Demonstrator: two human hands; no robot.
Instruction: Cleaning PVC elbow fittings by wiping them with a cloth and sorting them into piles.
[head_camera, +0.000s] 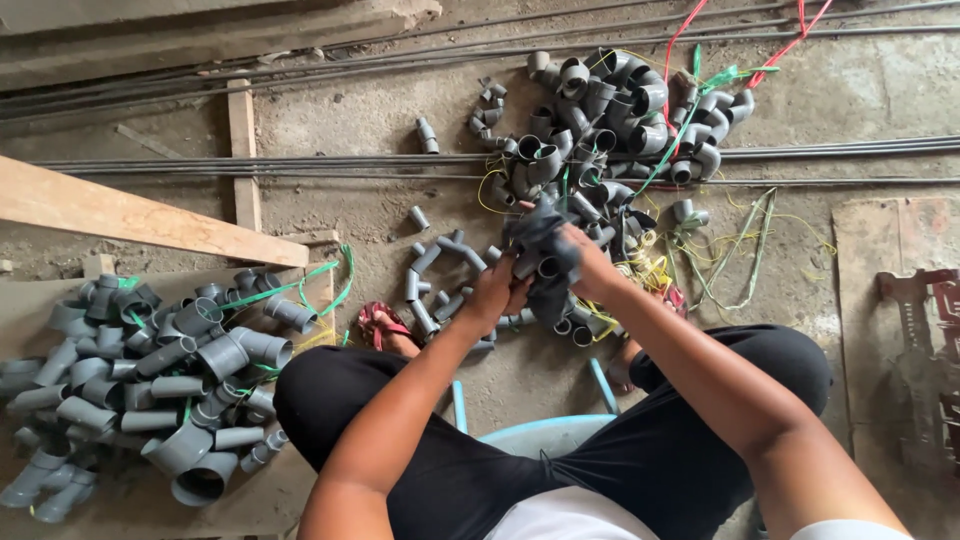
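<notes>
Left hand (495, 292) | grip clenched on grey pipe fitting bundle (545, 262) | right hand (590, 265) grip clenched on same bundle | bundle just below large fitting heap (610, 120), above floor (360, 120).

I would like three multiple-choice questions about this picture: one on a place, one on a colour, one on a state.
1. Where does the wooden plank lie?
A. left of the person
B. right of the person
C. across the person's knees

2. What colour are the pipe fittings?
A. white
B. grey
C. orange

3. What are the hands doing?
A. resting on the knees
B. both holding a bundle of fittings
C. lifting the plank

Answers:
1 A, it slants over the ground at the left.
2 B, both piles are grey.
3 B, the left hand and right hand meet on the bundle.
</notes>
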